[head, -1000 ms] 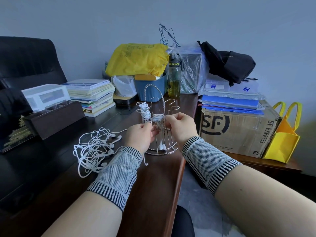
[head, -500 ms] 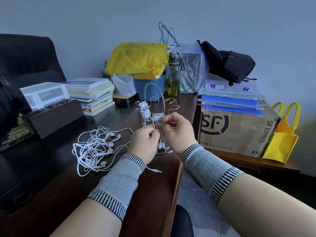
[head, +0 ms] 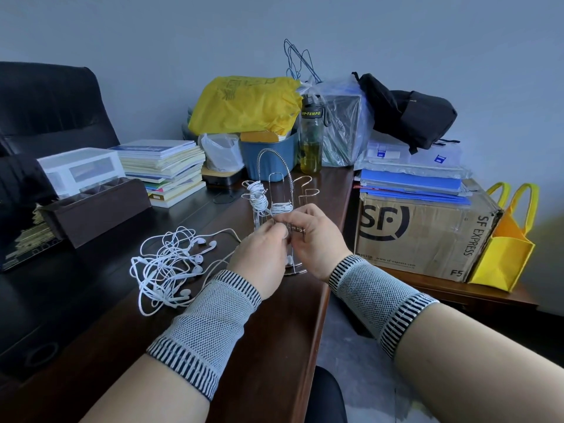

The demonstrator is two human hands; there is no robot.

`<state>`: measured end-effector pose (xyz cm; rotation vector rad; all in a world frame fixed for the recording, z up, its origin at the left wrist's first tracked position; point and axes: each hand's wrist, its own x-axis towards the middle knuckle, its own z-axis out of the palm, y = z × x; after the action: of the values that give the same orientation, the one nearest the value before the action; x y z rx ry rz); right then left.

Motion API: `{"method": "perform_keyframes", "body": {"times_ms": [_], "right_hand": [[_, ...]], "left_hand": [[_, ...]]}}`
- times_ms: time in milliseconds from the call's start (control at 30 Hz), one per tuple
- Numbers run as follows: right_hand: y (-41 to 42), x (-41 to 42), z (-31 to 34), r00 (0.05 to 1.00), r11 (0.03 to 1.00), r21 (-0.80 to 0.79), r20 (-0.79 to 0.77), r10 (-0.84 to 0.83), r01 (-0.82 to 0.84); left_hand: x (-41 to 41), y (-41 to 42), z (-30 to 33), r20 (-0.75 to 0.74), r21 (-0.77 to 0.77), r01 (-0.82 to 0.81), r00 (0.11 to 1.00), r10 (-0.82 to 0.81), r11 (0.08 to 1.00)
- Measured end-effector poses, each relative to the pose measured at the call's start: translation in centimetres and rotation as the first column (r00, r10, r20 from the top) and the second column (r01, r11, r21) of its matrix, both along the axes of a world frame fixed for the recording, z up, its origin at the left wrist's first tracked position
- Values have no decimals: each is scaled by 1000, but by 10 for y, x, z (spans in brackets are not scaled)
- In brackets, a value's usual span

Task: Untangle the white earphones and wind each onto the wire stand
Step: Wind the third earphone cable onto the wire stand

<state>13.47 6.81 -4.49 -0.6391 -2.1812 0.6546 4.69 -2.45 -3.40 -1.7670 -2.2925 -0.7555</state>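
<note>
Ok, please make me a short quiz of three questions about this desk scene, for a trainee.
1. True or false: the wire stand already carries wound cable.
2. Where does the tangled pile of earphones lie relative to the stand? A) to its left B) to its right C) on the cardboard box
3. Fill in: the left hand and the right hand both work at the ____ of the stand.

Key:
1. True, two white coils sit on its hooks.
2. A
3. Front; the exact grip of each hand on the cable is not clear.
</note>
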Motion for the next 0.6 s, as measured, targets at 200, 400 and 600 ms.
{"method": "perform_keyframes", "body": {"times_ms": [200, 400, 600], "right_hand": [[7, 3, -4, 1000, 992, 129, -12, 11, -10], [11, 0, -1, 999, 989, 144, -49, -13, 20], [11, -2, 0, 997, 996, -84, -60, -43, 38]], "left_hand": [[-6, 1, 13, -108, -83, 17, 994, -26, 996], [-11, 2, 15, -75, -68, -44, 996, 38, 997], [-19, 0, 30, 58, 47, -93, 994, 91, 995]]}}
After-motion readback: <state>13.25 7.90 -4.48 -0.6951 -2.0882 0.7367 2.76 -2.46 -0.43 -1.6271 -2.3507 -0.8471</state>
